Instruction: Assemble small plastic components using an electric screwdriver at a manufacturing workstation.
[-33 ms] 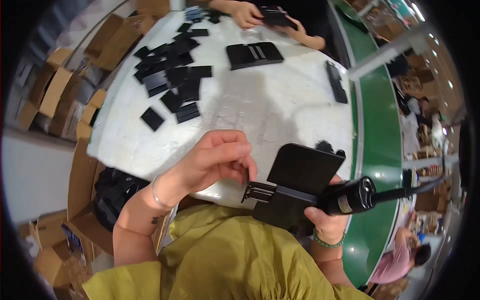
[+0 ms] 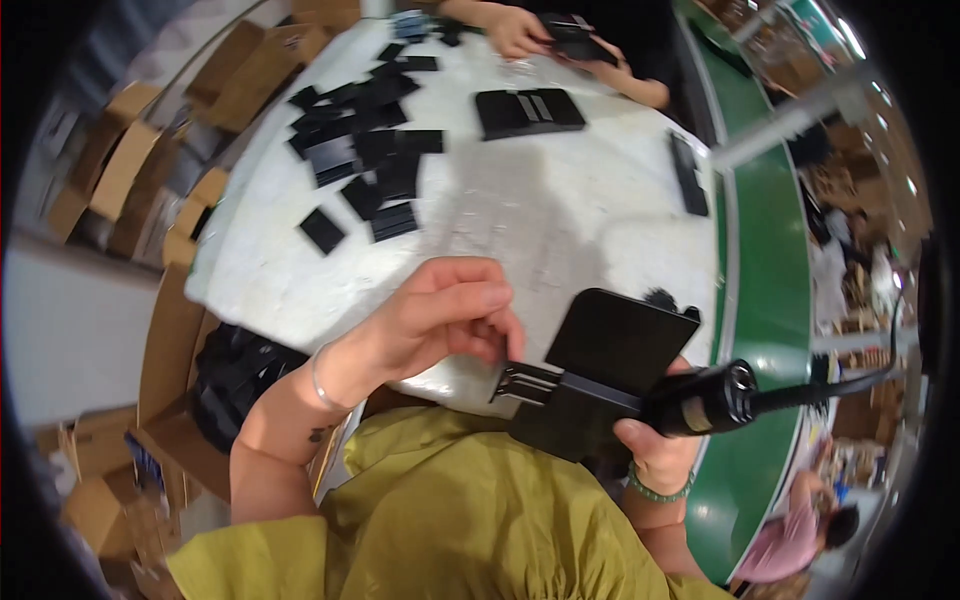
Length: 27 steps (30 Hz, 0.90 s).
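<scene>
My right hand (image 2: pixel 655 455) grips a black corded electric screwdriver (image 2: pixel 700 400), its thumb against a black folding bracket (image 2: pixel 615 335). The bracket has two flat panels, one raised and one toward my body, with slim metal rails (image 2: pixel 528 383) at its left end. My left hand (image 2: pixel 445 315) is closed beside those rails, thumb and forefinger pressed together. Its lower fingertips reach the bracket's end; whatever they may hold is hidden. The screwdriver's tip is hidden too.
Many flat black pieces (image 2: pixel 375 150) lie at left on the white table (image 2: pixel 270 255). Beyond are a black bracket (image 2: pixel 528 112) and a co-worker's hands (image 2: pixel 520 35) with another. A long black part (image 2: pixel 688 172) lies near the green belt (image 2: pixel 765 300). Cardboard boxes (image 2: pixel 165 400) stand at left.
The whole scene has shifted slightly rightward in view. Both hands keep the same pose, with the bracket and screwdriver still held together.
</scene>
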Each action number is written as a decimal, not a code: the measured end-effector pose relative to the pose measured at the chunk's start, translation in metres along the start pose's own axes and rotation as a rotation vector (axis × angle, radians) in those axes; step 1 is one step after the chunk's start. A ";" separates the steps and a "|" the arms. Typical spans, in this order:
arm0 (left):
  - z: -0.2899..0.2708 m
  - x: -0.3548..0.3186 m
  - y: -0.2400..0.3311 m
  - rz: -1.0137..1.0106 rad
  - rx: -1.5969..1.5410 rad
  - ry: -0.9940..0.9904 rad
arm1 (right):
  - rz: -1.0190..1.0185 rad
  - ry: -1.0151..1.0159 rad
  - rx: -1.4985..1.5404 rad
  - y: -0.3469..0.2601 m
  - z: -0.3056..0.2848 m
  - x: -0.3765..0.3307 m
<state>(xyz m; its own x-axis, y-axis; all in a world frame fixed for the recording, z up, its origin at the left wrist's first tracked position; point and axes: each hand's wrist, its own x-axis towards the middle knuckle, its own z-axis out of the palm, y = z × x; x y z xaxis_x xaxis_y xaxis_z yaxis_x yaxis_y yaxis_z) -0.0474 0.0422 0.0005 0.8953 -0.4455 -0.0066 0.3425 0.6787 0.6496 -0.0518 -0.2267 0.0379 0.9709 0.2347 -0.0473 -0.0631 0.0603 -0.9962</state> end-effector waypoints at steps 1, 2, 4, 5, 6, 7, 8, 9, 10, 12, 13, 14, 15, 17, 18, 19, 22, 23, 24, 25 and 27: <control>0.009 -0.004 0.004 0.020 -0.012 0.049 | -0.187 -0.070 -0.083 0.002 -0.004 0.001; 0.009 -0.003 0.007 0.110 0.062 0.217 | -0.161 0.021 0.021 0.007 -0.004 0.001; 0.006 -0.007 0.003 0.231 0.214 0.414 | -0.083 0.076 0.186 0.004 0.007 0.006; 0.003 -0.009 -0.004 0.264 0.299 0.436 | -0.046 0.039 0.251 -0.002 0.015 0.014; 0.011 -0.014 -0.016 0.182 0.358 0.312 | 0.001 0.032 0.243 -0.002 0.028 0.021; 0.025 -0.019 -0.033 0.095 0.407 0.186 | -0.062 0.084 0.183 0.018 0.025 0.026; 0.031 -0.020 -0.039 0.109 0.313 0.183 | -0.128 0.002 0.106 0.024 0.032 0.032; 0.026 -0.027 -0.034 0.118 0.319 0.204 | -0.197 -0.076 0.031 0.025 0.041 0.037; 0.019 -0.041 -0.022 0.259 0.304 0.331 | -0.070 -0.297 0.121 0.012 0.045 0.040; -0.015 -0.077 0.001 0.497 0.427 0.652 | -0.144 -0.224 0.110 0.001 0.052 0.043; -0.026 -0.094 0.021 0.473 0.526 0.840 | -0.194 -0.188 0.101 0.001 0.043 0.047; -0.047 -0.111 0.036 0.492 0.614 0.993 | -0.236 -0.149 0.104 0.001 0.035 0.051; -0.069 -0.128 0.047 0.525 0.753 1.086 | -0.258 -0.076 0.091 -0.001 0.030 0.054; -0.117 -0.171 0.060 0.344 0.906 1.227 | -0.305 -0.036 0.045 -0.003 0.016 0.059; -0.114 -0.169 0.072 0.089 1.233 1.370 | -0.316 0.012 0.047 -0.003 0.012 0.057; -0.106 -0.165 0.078 -0.173 1.568 1.481 | -0.302 0.038 0.033 -0.003 0.009 0.055; -0.070 -0.121 0.088 0.403 2.165 1.342 | -0.274 0.054 -0.044 0.002 0.006 0.055; -0.057 -0.092 0.094 0.562 2.118 1.229 | -0.276 0.043 -0.061 0.006 0.006 0.053; -0.047 -0.061 0.099 0.572 1.920 1.074 | -0.282 0.054 -0.058 0.006 0.003 0.051; -0.034 -0.023 0.101 0.489 1.744 0.875 | -0.290 0.065 -0.052 0.008 0.000 0.050; -0.053 0.048 0.098 0.493 1.945 0.466 | -0.306 0.086 -0.063 0.009 -0.002 0.044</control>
<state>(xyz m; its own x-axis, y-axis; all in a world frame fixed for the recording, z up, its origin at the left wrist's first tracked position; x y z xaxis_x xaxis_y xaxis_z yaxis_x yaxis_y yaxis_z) 0.0444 0.1181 0.0234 0.8945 -0.0958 0.4367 -0.3039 -0.8467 0.4367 -0.0094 -0.2177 0.0268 0.9587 0.1319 0.2519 0.2467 0.0545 -0.9676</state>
